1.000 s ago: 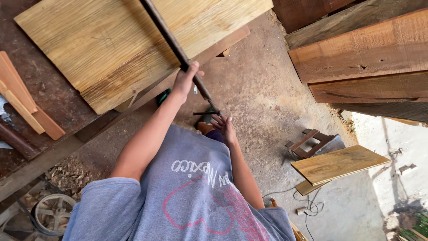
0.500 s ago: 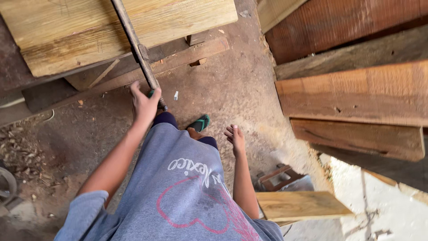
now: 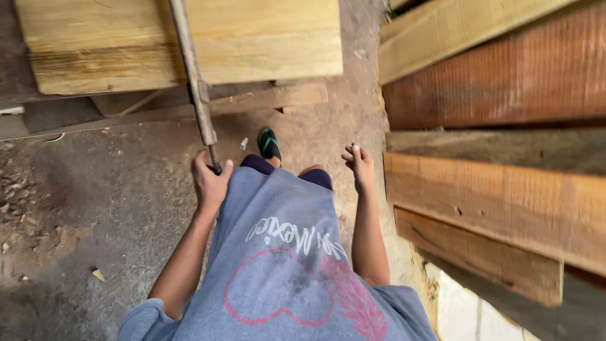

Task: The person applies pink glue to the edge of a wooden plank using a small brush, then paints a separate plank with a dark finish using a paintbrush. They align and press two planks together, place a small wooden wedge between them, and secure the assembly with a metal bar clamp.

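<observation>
Now the view has swung compared with a second ago: the pale wooden slab point(image 3: 183, 44) sits square along the top edge instead of angled, and the stacked planks point(image 3: 499, 189) fill the right side. The right hand point(image 3: 360, 165), which was down by the rod's lower end near the foot a second ago, has come away and hangs free, as half a second ago. The left hand point(image 3: 210, 183) keeps its grip on the long dark metal rod point(image 3: 192, 76).

Around: dirt floor point(image 3: 113, 208) with wood chips and scraps at the left, a low timber strip point(image 3: 265, 98) under the slab's front edge, a foot in a green-strapped sandal point(image 3: 269, 144) just ahead of the grey printed shirt point(image 3: 284, 265). Reddish and tan planks lean close by the right hand, nearly beside it but not touching. The rod runs from the top edge, crossing over the slab, down to the left hand; its lower tip is hidden in the fist.

Pose: left arm extended forward and down, fingers clamped around the rod's thin lower end, thumb on the near side. Right arm hangs straight by the shirt, palm turned inward, fingers loosely curled and apart, holding nothing.
</observation>
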